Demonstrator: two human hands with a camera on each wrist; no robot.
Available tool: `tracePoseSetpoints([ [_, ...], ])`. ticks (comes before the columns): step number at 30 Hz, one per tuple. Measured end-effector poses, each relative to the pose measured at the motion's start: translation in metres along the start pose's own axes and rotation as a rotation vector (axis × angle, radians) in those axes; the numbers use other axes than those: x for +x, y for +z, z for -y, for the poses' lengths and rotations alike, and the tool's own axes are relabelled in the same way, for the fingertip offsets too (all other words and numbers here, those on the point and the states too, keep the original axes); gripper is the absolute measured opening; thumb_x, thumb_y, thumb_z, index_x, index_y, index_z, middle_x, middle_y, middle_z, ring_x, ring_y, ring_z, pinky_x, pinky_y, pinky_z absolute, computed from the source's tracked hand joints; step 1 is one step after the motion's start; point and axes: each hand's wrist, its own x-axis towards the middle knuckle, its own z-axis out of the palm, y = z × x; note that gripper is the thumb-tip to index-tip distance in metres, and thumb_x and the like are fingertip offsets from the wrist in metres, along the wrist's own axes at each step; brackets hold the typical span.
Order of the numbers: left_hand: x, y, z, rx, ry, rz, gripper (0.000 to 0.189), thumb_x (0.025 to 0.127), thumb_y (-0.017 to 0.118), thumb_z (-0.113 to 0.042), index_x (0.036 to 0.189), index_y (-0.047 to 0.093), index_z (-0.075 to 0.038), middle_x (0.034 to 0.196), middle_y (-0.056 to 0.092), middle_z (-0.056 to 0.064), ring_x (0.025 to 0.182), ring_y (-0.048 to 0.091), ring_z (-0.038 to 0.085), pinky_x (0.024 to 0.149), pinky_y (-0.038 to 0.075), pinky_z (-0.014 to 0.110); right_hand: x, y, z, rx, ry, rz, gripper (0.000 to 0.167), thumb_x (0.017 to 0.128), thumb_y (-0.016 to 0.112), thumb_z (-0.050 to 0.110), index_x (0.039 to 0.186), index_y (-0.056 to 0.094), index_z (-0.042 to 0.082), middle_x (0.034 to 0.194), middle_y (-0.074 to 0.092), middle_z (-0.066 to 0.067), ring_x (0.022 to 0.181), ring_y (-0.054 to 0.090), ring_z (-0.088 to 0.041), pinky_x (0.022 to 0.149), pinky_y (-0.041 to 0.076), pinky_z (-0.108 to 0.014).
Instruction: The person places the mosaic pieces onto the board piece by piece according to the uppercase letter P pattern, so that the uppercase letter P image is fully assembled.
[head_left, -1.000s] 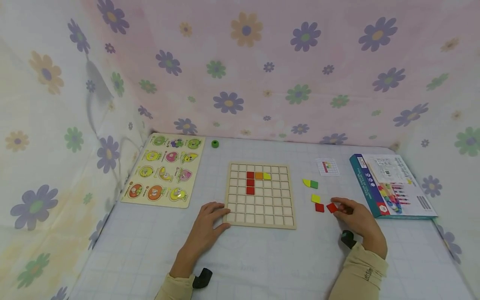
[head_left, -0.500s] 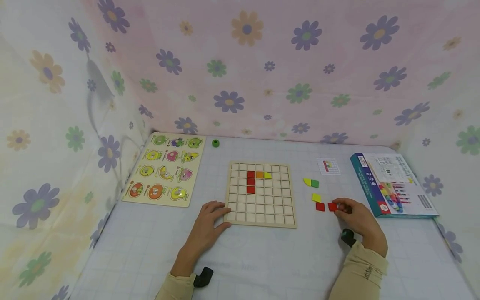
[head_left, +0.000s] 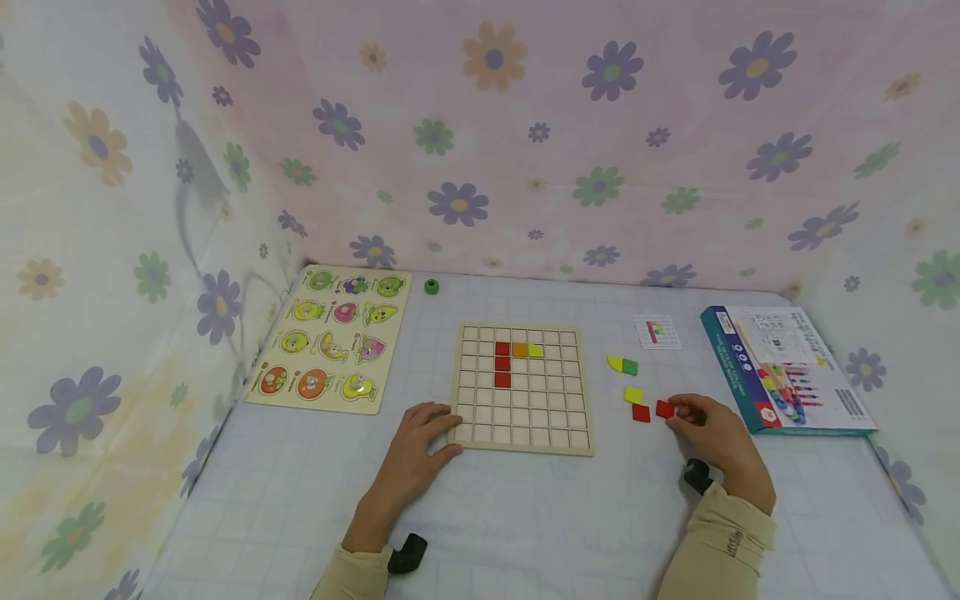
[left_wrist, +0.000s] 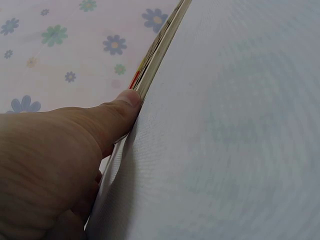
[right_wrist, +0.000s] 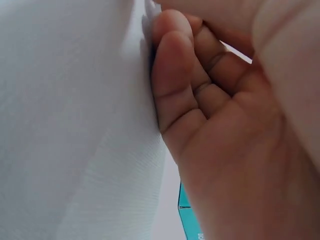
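Note:
A wooden grid board (head_left: 522, 447) lies mid-table, with three red squares (head_left: 502, 364) in a column. An orange square (head_left: 520, 350) and a yellow square (head_left: 536, 351) continue to the right from the top one. My left hand (head_left: 415, 442) touches the board's lower left edge with relaxed fingers; in the left wrist view its thumb (left_wrist: 127, 100) meets the board's side. Right of the board, my right hand (head_left: 708, 429) pinches a red square tile (head_left: 665, 409) between thumb and fingers. Beside that tile lies another red square tile (head_left: 641, 413). The right wrist view hides the held tile.
A yellow tile (head_left: 633, 394), a green tile (head_left: 630, 367) and a yellow rounded piece (head_left: 615, 363) lie nearby. Behind them is a pattern card (head_left: 657, 332). A box (head_left: 795, 375) stands far right, a fruit puzzle board (head_left: 322, 342) left, a green ring (head_left: 431, 287) behind.
The red tile at my right fingertips has turned from slanted to nearly straight, close to its earlier spot. My left hand stays at the board's edge.

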Motion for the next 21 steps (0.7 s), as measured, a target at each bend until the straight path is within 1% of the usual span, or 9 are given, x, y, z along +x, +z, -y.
tracePoseSetpoints([
  [4,-0.0002,0.0001,0.0008,0.004,0.000,0.002,0.041,0.086,0.082,-0.025,0.126,0.072,-0.020,0.140,0.060,-0.001,0.141,0.043,0.023,0.117,0.044,0.046,0.0011,-0.0010,-0.0016,-0.014,0.019,-0.021,0.056,0.098,0.070,0.036,0.144,0.055,0.008,0.120,0.059,-0.019,0.111,0.049,-0.037,0.088,0.049,-0.043],
  [7,-0.0002,0.0002,0.0012,0.003,-0.002,0.005,0.041,0.087,0.082,-0.026,0.126,0.072,-0.021,0.140,0.060,-0.002,0.142,0.043,0.022,0.117,0.043,0.046,0.0030,-0.0013,-0.0019,-0.041,0.019,-0.041,0.057,0.097,0.070,0.039,0.142,0.058,0.007,0.122,0.061,-0.021,0.109,0.050,-0.038,0.088,0.051,-0.047],
  [11,-0.0001,0.0002,0.0013,0.006,-0.003,0.006,0.042,0.087,0.082,-0.027,0.127,0.072,-0.021,0.140,0.060,-0.002,0.142,0.042,0.022,0.117,0.043,0.045,0.0040,0.0001,-0.0004,-0.040,0.034,-0.050,0.058,0.097,0.069,0.043,0.141,0.058,0.007,0.122,0.060,-0.021,0.110,0.050,-0.038,0.089,0.051,-0.048],
  [16,0.0000,0.0005,0.0018,0.007,0.000,0.004,0.041,0.087,0.082,-0.027,0.127,0.072,-0.021,0.140,0.059,-0.002,0.142,0.042,0.022,0.117,0.043,0.046,0.0043,0.0025,0.0018,-0.023,0.064,-0.058,0.061,0.097,0.068,0.045,0.144,0.057,0.007,0.121,0.060,-0.018,0.112,0.048,-0.038,0.090,0.051,-0.048],
  [21,0.0002,0.0008,0.0021,0.007,0.005,0.001,0.042,0.087,0.082,-0.026,0.127,0.072,-0.021,0.140,0.060,-0.002,0.142,0.042,0.022,0.117,0.043,0.046,0.0042,0.0028,0.0031,-0.015,0.055,-0.063,0.062,0.098,0.066,0.045,0.145,0.055,0.005,0.120,0.060,-0.018,0.112,0.048,-0.037,0.088,0.049,-0.042],
])
